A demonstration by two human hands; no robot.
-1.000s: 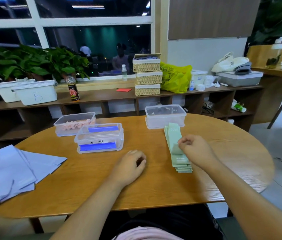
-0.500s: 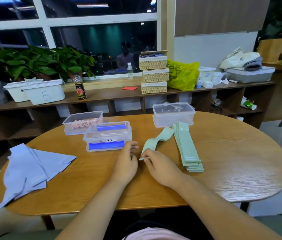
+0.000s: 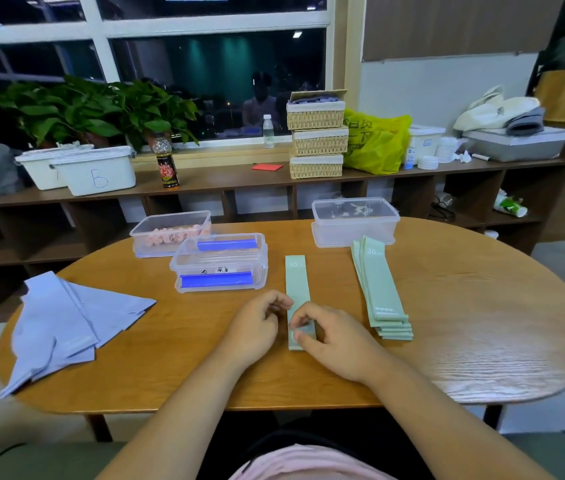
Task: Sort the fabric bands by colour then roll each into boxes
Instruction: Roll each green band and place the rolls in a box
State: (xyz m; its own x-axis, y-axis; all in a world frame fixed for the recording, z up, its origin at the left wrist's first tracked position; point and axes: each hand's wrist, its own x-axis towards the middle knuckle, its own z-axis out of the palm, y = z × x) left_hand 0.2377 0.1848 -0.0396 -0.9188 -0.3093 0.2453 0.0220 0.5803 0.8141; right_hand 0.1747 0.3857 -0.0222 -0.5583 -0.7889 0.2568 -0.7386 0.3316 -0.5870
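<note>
A single green band (image 3: 297, 282) lies flat and straight on the table in front of me. My right hand (image 3: 329, 336) pinches its near end with fingers and thumb. My left hand (image 3: 256, 323) is curled beside that end, fingertips at the band's left edge. A stack of green bands (image 3: 379, 292) lies to the right. An empty clear box (image 3: 353, 221) stands behind the stack. Purple-blue bands (image 3: 62, 323) are piled at the left. A box with blue clips (image 3: 220, 263) and a box holding pink rolls (image 3: 170, 233) stand at the centre left.
The round wooden table (image 3: 481, 323) has its front edge close to my body. Behind it runs a low shelf (image 3: 225, 178) with white tubs, a bottle, stacked wicker baskets and a yellow bag. Plants stand by the window.
My right hand pulled one green band off the stack and leftward. The band now lies straight in front of me, and both hands have come together at its near end.
</note>
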